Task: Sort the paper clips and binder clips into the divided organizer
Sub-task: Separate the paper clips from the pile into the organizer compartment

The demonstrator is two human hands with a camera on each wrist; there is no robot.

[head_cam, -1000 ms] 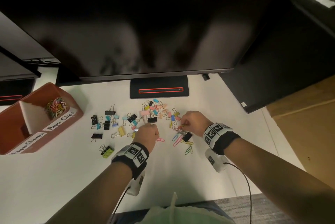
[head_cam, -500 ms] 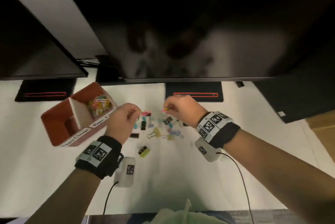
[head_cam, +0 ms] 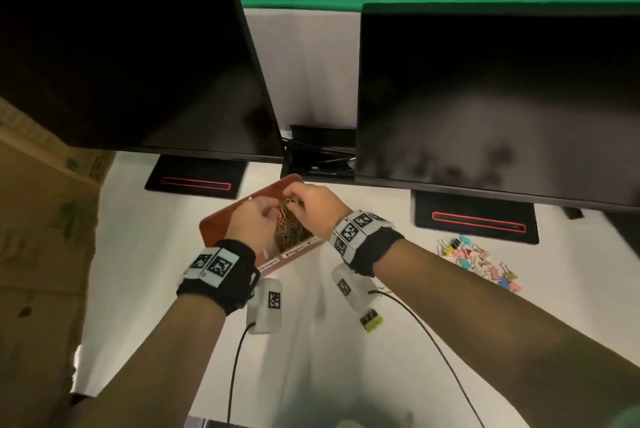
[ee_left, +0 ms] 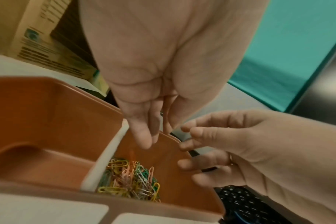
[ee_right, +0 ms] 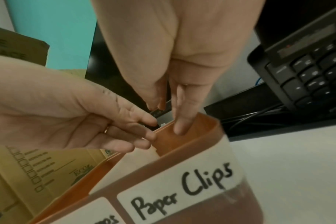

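The brown divided organizer [head_cam: 221, 221] stands on the white desk, split by a white divider [ee_left: 105, 159]. Its right compartment, labelled "Paper Clips" [ee_right: 182, 194], holds a pile of coloured paper clips [ee_left: 130, 181]. The left compartment [ee_left: 38, 163] looks bare. My left hand [ee_left: 150, 141] hangs over the pile with straight fingers pointing down, and a blurred orange clip [ee_left: 132, 154] is in the air just below them. My right hand [ee_right: 167, 118] is beside it over the same compartment, fingers relaxed, with nothing seen in them. Loose pastel binder clips [head_cam: 478, 261] lie far right.
Two dark monitors [head_cam: 485, 98] on black bases [head_cam: 474, 219] stand behind the organizer, with cables between them. A black keyboard [ee_right: 307, 72] lies near the organizer. Cardboard boxes [head_cam: 41, 219] border the desk's left edge. A yellow binder clip [head_cam: 370, 322] lies under my right wrist.
Both hands lifted pinched clips off the scattered pile and carried them left to the organizer. The left fingers have straightened and a clip drops. The head view swung left.
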